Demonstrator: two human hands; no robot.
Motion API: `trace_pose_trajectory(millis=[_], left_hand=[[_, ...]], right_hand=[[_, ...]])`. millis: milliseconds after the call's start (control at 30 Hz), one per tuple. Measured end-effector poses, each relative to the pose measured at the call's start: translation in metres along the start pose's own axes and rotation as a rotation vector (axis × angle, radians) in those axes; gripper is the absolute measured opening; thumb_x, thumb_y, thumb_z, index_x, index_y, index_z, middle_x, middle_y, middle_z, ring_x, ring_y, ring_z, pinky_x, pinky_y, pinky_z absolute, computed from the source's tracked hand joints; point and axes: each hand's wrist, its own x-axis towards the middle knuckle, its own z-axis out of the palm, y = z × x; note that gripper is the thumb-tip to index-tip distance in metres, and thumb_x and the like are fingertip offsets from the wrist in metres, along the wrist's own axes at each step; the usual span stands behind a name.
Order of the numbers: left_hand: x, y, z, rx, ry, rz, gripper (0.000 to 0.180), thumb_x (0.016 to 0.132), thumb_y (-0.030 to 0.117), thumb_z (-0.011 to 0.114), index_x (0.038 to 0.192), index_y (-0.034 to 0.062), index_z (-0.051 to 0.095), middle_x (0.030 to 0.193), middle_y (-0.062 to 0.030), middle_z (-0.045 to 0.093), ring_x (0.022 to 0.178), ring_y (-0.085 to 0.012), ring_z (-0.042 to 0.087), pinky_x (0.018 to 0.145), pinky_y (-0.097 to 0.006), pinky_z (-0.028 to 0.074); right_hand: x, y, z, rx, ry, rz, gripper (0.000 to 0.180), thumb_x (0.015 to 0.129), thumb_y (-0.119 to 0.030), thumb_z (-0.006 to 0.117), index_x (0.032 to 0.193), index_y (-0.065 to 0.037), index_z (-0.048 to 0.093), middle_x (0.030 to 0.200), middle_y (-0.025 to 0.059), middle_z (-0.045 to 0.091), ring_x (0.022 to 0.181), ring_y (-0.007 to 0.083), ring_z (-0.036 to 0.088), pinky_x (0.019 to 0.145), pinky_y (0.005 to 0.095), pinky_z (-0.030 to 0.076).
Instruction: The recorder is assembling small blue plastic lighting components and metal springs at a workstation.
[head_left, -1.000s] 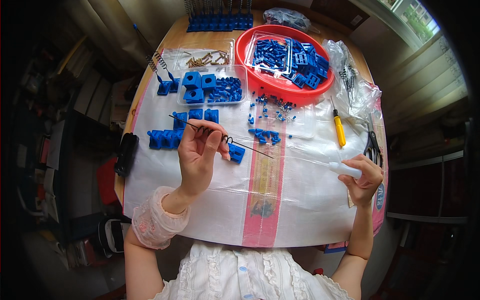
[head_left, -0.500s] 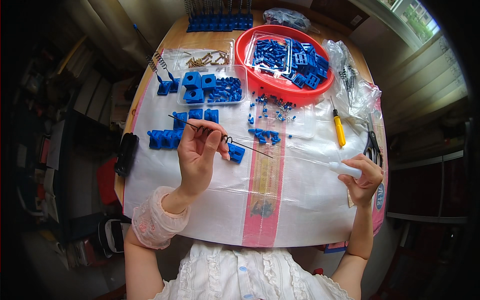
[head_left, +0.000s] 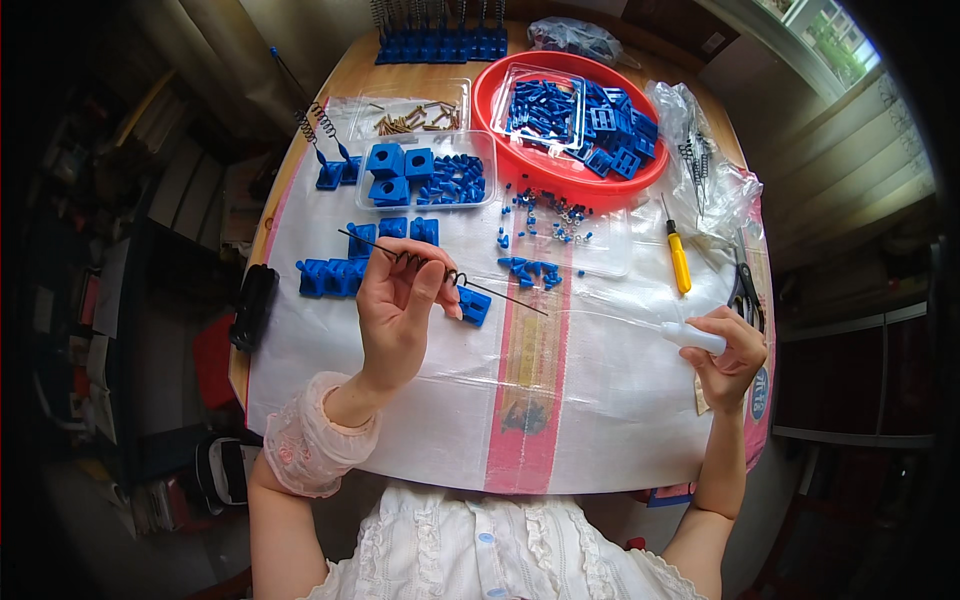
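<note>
One spring (head_left: 457, 278), diagonal, near end right

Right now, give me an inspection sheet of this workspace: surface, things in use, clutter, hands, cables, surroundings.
Surface: white woven sheet with a pink-edged stripe, laid over a wooden table.
Things in use: black coiled wire with straight ends; white bottle, apart from the wire.
Clutter: red basin of blue parts; brass-coloured screws; yellow-handled screwdriver; scissors; clear plastic bag.
Hands: left hand grips the wire around its coils; right hand grips the bottle.
Cables: nothing seen.
Surroundings: window at upper right, curtain at upper left; dim edges hide detail.
</note>
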Motion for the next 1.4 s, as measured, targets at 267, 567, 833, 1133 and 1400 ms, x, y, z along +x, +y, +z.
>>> trace_pose_trajectory(millis=[267, 567, 833, 1133, 1400], left_hand=[[0.0, 0.001, 0.003, 0.027, 0.005, 0.007, 0.014, 0.103, 0.018, 0.056, 0.105, 0.0047, 0.051, 0.096, -0.0081, 0.06, 0.069, -0.0084, 0.058, 0.059, -0.022, 0.052], [0.0, 0.001, 0.002, -0.008, 0.008, -0.007, 0.013, 0.102, 0.013, 0.057, 0.107, 0.0027, 0.051, 0.095, -0.0087, 0.06, 0.072, -0.0096, 0.061, 0.062, -0.024, 0.055], [0.0, 0.001, 0.0, -0.015, -0.016, 0.006, 0.012, 0.103, 0.013, 0.056, 0.108, 0.0035, 0.051, 0.097, -0.0086, 0.061, 0.074, -0.0097, 0.06, 0.068, -0.024, 0.053], [0.004, 0.014, -0.001, 0.083, -0.087, 0.081, 0.013, 0.102, 0.012, 0.058, 0.109, 0.0031, 0.051, 0.099, -0.0083, 0.061, 0.077, -0.0088, 0.059, 0.071, -0.023, 0.052], [-0.002, 0.035, 0.005, 0.387, -0.209, 0.234, 0.019, 0.092, 0.002, 0.069, 0.106, 0.0012, 0.055, 0.095, -0.0084, 0.063, 0.079, -0.0127, 0.061, 0.071, -0.024, 0.052]], right_hand=[[0.0, 0.001, 0.0, -0.003, -0.006, 0.004, 0.028, 0.071, -0.006, 0.087, 0.093, 0.004, 0.072, 0.078, 0.0126, 0.069, 0.069, 0.0177, 0.063, 0.063, 0.0279, 0.045], [-0.001, 0.005, 0.0, 0.044, 0.053, 0.043, 0.027, 0.075, -0.007, 0.085, 0.095, 0.004, 0.072, 0.081, 0.011, 0.068, 0.072, 0.0149, 0.062, 0.063, 0.0262, 0.045], [-0.004, 0.026, -0.003, 0.344, 0.186, 0.358, 0.025, 0.087, -0.021, 0.078, 0.095, 0.001, 0.07, 0.081, 0.0051, 0.063, 0.067, 0.007, 0.054, 0.056, 0.0191, 0.038], [-0.002, 0.036, -0.008, 0.779, 0.23, 0.53, 0.028, 0.093, -0.02, 0.07, 0.111, 0.001, 0.065, 0.089, 0.012, 0.069, 0.068, 0.0124, 0.061, 0.062, 0.0241, 0.047], [0.003, 0.039, -0.005, 1.13, 0.271, 0.563, 0.024, 0.095, -0.014, 0.067, 0.115, -0.006, 0.055, 0.095, 0.0125, 0.067, 0.086, 0.0162, 0.065, 0.083, 0.0278, 0.053]])
